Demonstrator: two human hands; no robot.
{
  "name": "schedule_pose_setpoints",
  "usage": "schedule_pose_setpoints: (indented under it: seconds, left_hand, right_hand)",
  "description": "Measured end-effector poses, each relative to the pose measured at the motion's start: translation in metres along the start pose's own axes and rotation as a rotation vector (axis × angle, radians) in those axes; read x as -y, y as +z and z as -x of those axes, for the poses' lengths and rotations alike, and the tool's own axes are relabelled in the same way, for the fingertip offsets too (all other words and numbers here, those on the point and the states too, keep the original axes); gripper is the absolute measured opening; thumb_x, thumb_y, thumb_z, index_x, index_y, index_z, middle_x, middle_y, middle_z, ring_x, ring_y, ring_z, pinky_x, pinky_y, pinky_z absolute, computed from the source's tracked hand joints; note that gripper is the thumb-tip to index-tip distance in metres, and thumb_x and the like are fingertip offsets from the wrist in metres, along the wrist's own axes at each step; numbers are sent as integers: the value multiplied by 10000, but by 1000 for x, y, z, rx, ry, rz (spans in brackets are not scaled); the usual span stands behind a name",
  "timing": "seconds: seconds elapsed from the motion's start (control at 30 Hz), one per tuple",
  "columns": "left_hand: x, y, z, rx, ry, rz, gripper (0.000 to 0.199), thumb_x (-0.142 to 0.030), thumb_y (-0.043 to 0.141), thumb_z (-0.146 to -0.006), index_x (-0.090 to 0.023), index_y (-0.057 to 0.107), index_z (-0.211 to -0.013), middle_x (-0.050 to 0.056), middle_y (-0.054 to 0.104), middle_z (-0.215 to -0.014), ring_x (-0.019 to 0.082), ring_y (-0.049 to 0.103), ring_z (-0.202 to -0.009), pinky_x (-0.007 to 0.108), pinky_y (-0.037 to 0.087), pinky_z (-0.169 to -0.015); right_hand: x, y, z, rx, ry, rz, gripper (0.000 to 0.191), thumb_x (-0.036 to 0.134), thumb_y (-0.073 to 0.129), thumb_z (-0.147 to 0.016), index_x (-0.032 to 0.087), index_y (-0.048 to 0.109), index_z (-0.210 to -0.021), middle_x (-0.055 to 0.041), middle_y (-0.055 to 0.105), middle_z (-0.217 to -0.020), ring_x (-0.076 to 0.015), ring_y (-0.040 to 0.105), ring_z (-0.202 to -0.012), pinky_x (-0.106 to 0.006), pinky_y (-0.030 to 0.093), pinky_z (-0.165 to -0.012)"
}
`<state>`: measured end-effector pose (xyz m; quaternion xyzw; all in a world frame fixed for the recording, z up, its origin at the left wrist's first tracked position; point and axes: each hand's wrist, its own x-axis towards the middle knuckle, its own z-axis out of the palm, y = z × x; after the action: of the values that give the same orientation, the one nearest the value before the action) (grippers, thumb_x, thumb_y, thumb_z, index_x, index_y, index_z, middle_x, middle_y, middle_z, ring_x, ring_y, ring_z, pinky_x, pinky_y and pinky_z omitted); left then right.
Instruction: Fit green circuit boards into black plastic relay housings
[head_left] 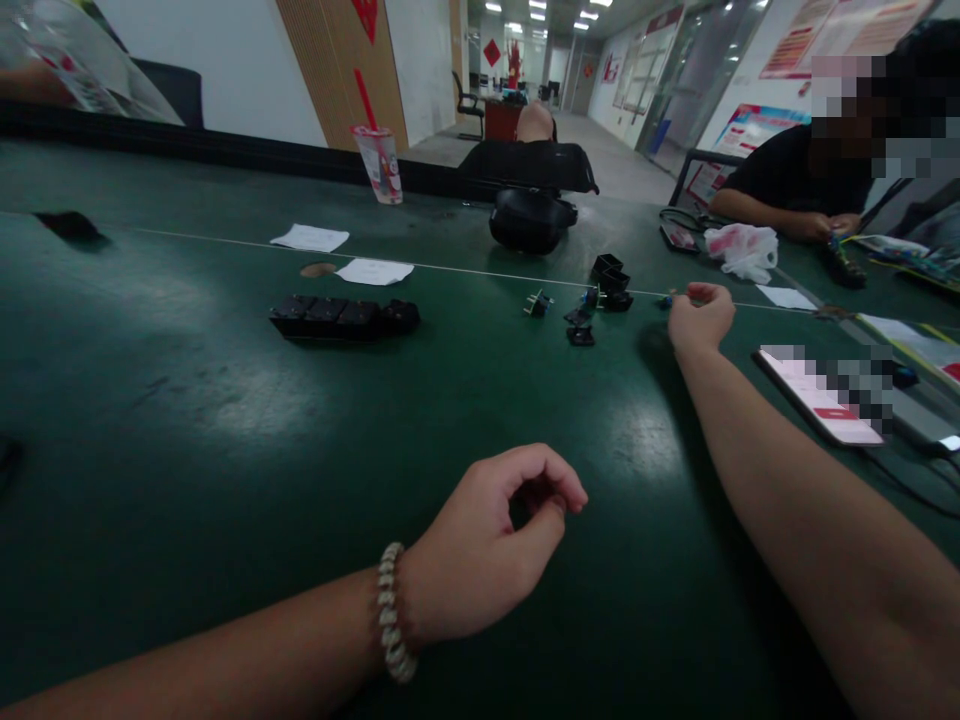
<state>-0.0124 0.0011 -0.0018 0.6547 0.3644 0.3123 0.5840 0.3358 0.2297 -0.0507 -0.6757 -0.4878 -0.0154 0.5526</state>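
On the green bench [225, 480], two white sheets [310, 238] lay at the left, their writing too faint to read, near one black segmented piece [337, 318] whose long axis ran left to right, its narrower, rounded end to the right. Beyond stood one printed cup [381, 168] with one red straw [364, 98], its lettering unreadable. The left hand [487, 550], wearing one beaded bracelet [391, 612], hovered with its grip loosely curled; whether it enclosed anything could not be told. Farther back sat one black case [525, 220], then a loose cluster of small black parts [581, 336] (they overlapped too much for a sure count). Just right of them, one small blue-and-dark piece [666, 301] lay at the fingertips of the right hand [701, 318]; its long axis was too small to make out, and whether the bent fingers pinched it could not be told. Rightward were one plastic bag [742, 250], one lit phone [817, 395] slanting away to the left, and a seated person [795, 185].
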Motion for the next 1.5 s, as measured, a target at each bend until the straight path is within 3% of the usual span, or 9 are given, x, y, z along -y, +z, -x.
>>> schedule_pose_setpoints:
  seconds: [0.13, 0.27, 0.43, 0.7, 0.9, 1.0, 1.17, 1.3, 1.5]
  left_hand:
    - [-1, 0, 0, -4, -2, -18, 117, -143, 586, -925, -177, 698, -925, 37, 683, -877, 180, 616, -755, 306, 503, -643]
    - [-2, 0, 1, -5, -11, -31, 121, -136, 582, -919, -183, 694, -912, 33, 678, -864, 181, 611, -746, 307, 492, -634]
    - [-2, 1, 2, 6, -36, -32, 111, -149, 589, -920, -189, 693, -913, 31, 679, -857, 183, 608, -735, 310, 488, -622]
    - [-4, 0, 0, 11, -25, -42, 120, -143, 590, -920, -184, 703, -924, 36, 690, -874, 184, 631, -762, 310, 509, -641]
    - [-3, 0, 2, 15, -21, -50, 116, -143, 595, -927, -187, 702, -922, 30, 687, -876, 170, 627, -759, 292, 506, -633]
    - [-3, 0, 2, 13, -23, -37, 117, -147, 590, -931, -188, 699, -923, 28, 682, -871, 168, 621, -751, 291, 507, -632]
    - [-5, 1, 0, 4, -18, -39, 128, -124, 588, -917, -185, 700, -912, 30, 687, -870, 168, 622, -752, 294, 507, -645]
    - [-5, 1, -1, 6, -24, -52, 116, -133, 594, -916, -186, 697, -911, 33, 686, -874, 178, 626, -762, 299, 502, -640]
    - [-2, 0, 1, 15, -22, -46, 116, -150, 583, -937, -194, 689, -917, 29, 676, -875, 177, 616, -760, 300, 499, -635]
  right_hand:
    - [29, 10, 17, 173, -177, 89, 291, 111, 626, -898, 161, 726, -1168, -150, 725, -1190, -296, 707, -1039, -510, 579, -964]
    - [50, 19, 35, 359, -367, 166, 372, 162, 660, -852, 226, 763, -1204, -142, 702, -1366, -374, 606, -1290, -602, 467, -1115]
    - [54, 18, 43, 493, -436, 271, 472, 178, 636, -852, 252, 748, -1304, -139, 704, -1437, -470, 486, -1419, -732, 380, -1106]
    - [57, 16, 42, 505, -444, 339, 372, 213, 637, -875, 244, 778, -1218, -162, 765, -1285, -466, 498, -1393, -718, 358, -1066]
    - [61, 11, 43, 430, -460, 308, 338, 257, 682, -841, 205, 807, -1150, -197, 684, -1358, -487, 482, -1338, -740, 364, -1040]
    - [66, 9, 43, 456, -521, 247, 320, 204, 637, -834, 217, 810, -1102, -172, 703, -1295, -443, 544, -1281, -685, 425, -1034]
    - [80, 9, 51, 637, -651, 119, 138, 284, 653, -875, 241, 784, -872, -92, 766, -921, -315, 681, -957, -513, 547, -953]
    - [88, 11, 58, 716, -675, 71, 222, 396, 790, -794, 212, 765, -916, -77, 744, -875, -258, 665, -788, -442, 569, -796]
    - [88, 15, 62, 706, -647, 31, 255, 265, 735, -771, 191, 739, -1015, -87, 743, -970, -213, 640, -718, -408, 575, -720]
